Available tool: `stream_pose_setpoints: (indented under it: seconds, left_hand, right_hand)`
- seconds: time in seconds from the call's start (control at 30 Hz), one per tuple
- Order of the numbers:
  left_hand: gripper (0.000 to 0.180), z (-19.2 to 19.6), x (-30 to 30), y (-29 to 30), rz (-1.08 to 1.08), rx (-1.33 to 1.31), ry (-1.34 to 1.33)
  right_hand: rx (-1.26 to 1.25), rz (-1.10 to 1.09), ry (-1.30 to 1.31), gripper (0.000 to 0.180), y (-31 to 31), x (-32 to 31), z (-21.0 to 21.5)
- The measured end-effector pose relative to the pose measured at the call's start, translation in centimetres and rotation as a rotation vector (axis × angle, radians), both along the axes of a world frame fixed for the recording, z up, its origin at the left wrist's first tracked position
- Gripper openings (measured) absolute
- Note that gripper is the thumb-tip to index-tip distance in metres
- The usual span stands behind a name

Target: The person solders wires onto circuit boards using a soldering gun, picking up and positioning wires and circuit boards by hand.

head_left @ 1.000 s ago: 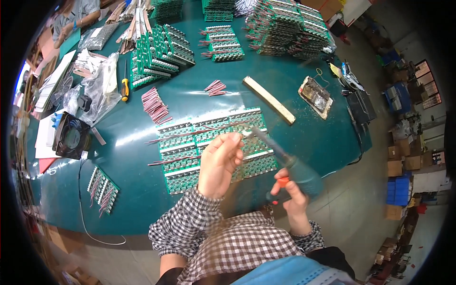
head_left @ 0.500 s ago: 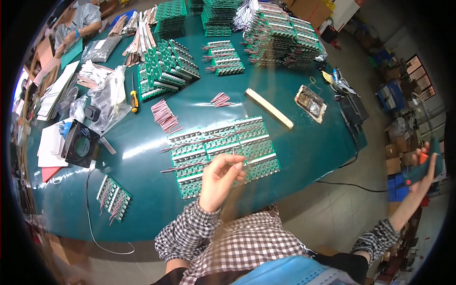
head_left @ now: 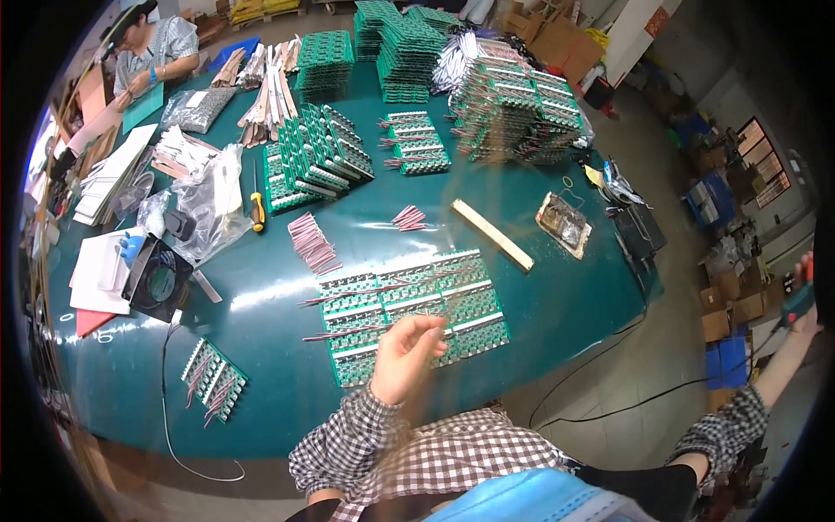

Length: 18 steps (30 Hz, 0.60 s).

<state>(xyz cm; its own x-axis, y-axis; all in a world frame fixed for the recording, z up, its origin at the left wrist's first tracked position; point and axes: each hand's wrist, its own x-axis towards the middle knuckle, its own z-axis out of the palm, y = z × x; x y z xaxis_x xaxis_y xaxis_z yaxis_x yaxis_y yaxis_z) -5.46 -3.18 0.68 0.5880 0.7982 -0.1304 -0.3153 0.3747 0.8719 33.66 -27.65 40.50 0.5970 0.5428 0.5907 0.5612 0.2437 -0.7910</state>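
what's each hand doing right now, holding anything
Left hand: fingers curled over the green circuit board panel; a pinched item cannot be told.
Right hand: flung out to the side, shut on a red-and-teal tool.

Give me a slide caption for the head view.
Left hand pinches over green circuit boards; right hand swung wide, gripping a tool.

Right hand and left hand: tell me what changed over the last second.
The right hand swung from beside the left hand, above the near table edge, far out to the person's right, off the table; it keeps hold of a blue and orange tool. The left hand stayed over the green circuit boards, fingers pinched. The boards and the wooden strip did not move.
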Motion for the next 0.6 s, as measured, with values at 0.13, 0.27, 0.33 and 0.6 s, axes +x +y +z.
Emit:
stream_pose_setpoints:
  seconds: [0.13, 0.27, 0.33, 0.6]
  left_hand:
    - [0.017, -0.2, 0.1, 0.0, 0.026, 0.098, 0.063]
    - [0.014, -0.3, 0.3, -0.1, 0.059, 0.161, 0.076]
    - [0.014, -0.3, 0.5, -0.1, 0.056, 0.178, 0.096]
    - [0.015, 0.5, 2.3, 0.0, 0.122, 0.122, 0.167]
  right_hand:
    - [0.002, -0.061, 0.353, 0.038, 6.1, -2.8, -12.0]
    - [-0.043, 0.092, 0.643, 0.038, 10.1, -7.1, -23.9]
    - [-0.039, 0.327, 0.838, 0.039, 11.7, -8.2, -27.5]
    - [-0.097, 0.481, 1.076, 0.041, 12.4, -10.7, -34.1]
